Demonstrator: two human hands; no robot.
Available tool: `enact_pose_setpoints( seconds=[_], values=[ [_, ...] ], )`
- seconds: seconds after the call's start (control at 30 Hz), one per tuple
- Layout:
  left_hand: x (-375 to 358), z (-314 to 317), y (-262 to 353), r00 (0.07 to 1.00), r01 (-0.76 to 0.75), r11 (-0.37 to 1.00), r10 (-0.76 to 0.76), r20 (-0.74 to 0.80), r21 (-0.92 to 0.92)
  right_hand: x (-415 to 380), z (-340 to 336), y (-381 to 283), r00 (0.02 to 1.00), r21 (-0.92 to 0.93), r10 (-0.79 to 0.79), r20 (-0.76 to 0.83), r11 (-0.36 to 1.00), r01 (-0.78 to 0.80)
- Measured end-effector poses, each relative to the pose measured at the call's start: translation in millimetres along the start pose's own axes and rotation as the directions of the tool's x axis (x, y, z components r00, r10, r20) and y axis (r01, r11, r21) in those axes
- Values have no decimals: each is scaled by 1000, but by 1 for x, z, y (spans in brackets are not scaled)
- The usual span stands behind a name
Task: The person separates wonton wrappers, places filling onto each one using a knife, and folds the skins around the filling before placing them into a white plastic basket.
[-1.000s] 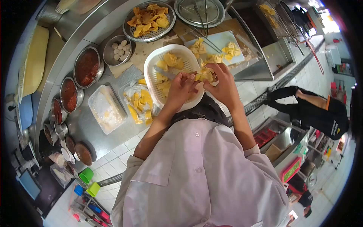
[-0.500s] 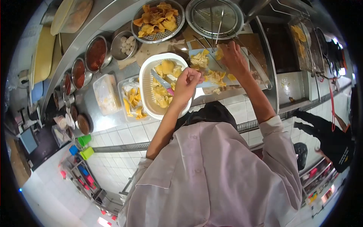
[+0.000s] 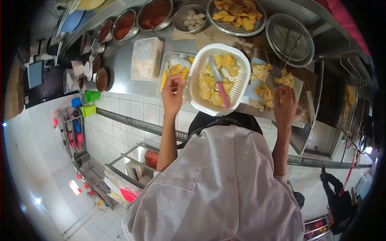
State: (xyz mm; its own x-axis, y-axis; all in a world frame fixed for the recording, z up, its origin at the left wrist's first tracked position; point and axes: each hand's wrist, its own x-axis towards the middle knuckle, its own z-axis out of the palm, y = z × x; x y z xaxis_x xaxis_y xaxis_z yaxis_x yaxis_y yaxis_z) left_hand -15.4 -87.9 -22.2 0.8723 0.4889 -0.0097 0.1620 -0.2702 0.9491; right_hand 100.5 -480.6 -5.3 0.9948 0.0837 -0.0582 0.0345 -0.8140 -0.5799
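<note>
My left hand (image 3: 173,96) is over the clear plastic container (image 3: 160,87) of folded yellow pieces (image 3: 177,66), its fingers curled together at the near side. What they pinch, if anything, is hidden. My right hand (image 3: 285,106) is at the light cutting board (image 3: 254,91), its fingers closed round a yellow wonton (image 3: 282,98). More crinkled yellow wontons (image 3: 265,94) lie on the board beside it. Between my hands stands a white basin (image 3: 193,78) holding yellow wontons (image 3: 206,85) and a knife with a pink handle (image 3: 222,94) lying on top of them.
At the back stand a perforated tray (image 3: 260,28) of browned wontons, a round metal strainer (image 3: 289,40), a bowl of pale balls (image 3: 194,21) and bowls of red sauce (image 3: 155,14). A lidded box (image 3: 145,58) is left of the container. A fryer (image 3: 329,96) is at the right.
My left hand has moved left from the white basin to the clear container. My right hand has drawn back toward the board's near edge. The camera view has shifted and turned.
</note>
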Motion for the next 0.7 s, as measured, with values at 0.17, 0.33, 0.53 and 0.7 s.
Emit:
enact_pose_setpoints(
  seconds=[0.17, 0.33, 0.53, 0.7],
  values=[
    [23, -58, -7, 1000, 11, 991, -9, -16, 133, -22, 61, -70, 937, 257, -336, 99, 918, 302],
    [41, -37, -1, 926, -290, 938, 224, 304, 190, -24, 131, -138, 873, 71, -381, 303, 923, 379],
    [53, -8, -4, 727, -612, 746, 399, 559, 263, -37, 170, -139, 983, -264, -177, 51, 947, 184],
    [75, 1, -12, 561, -755, 612, 421, 713, 233, -40, 172, -141, 985, -311, -167, -34, 939, 148]
  ],
)
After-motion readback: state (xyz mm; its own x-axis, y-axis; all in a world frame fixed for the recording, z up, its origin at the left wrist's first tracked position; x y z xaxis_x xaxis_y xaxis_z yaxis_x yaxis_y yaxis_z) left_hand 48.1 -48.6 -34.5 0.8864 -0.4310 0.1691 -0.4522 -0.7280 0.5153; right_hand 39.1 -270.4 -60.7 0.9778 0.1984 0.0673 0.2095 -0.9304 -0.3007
